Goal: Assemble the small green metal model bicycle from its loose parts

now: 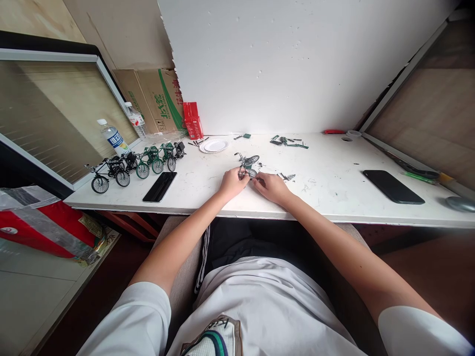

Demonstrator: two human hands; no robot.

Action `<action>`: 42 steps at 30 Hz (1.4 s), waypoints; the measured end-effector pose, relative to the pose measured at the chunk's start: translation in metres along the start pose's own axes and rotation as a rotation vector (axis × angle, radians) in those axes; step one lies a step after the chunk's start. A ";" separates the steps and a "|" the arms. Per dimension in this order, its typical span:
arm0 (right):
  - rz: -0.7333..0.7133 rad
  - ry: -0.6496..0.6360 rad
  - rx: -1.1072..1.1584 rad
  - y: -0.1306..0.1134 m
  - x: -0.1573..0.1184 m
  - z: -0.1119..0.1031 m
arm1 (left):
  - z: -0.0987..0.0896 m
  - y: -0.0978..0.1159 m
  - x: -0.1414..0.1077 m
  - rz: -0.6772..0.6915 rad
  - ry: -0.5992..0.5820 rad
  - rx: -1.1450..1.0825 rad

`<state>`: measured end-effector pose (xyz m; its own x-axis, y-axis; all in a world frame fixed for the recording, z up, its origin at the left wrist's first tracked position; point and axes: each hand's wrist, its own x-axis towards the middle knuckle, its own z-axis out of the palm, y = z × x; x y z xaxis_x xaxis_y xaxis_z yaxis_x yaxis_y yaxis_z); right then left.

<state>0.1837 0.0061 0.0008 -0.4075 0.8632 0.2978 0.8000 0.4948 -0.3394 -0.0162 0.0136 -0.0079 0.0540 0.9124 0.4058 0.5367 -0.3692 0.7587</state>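
Observation:
A small model bicycle [249,160] with dark wheels and some green on it lies tilted at the middle of the white table. My left hand [233,182] is closed on its near end, the fingers around a wheel. Touching or nearly touching the same wheel from the right is my right hand [270,186], its fingers bent together; whether they grip a part is too small to tell. Just beyond that hand lie loose dark parts [288,177].
Several finished-looking model bicycles [111,173] stand at the left by a phone [160,187] and bottles [113,137]. Behind are paper plates [214,145], a red box [193,121] and green parts [289,142]. A black phone [393,187] lies right.

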 end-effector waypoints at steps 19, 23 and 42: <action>0.008 -0.016 -0.005 0.000 0.000 0.000 | -0.001 0.001 0.000 -0.020 -0.004 -0.002; 0.009 -0.018 -0.002 0.000 0.000 -0.001 | -0.001 0.001 0.000 -0.024 -0.006 -0.005; 0.015 -0.028 -0.005 -0.003 -0.001 -0.004 | -0.001 0.002 0.000 -0.019 -0.006 -0.007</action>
<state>0.1829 0.0034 0.0054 -0.4077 0.8730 0.2679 0.8084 0.4815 -0.3388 -0.0157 0.0127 -0.0060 0.0485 0.9204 0.3879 0.5322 -0.3525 0.7698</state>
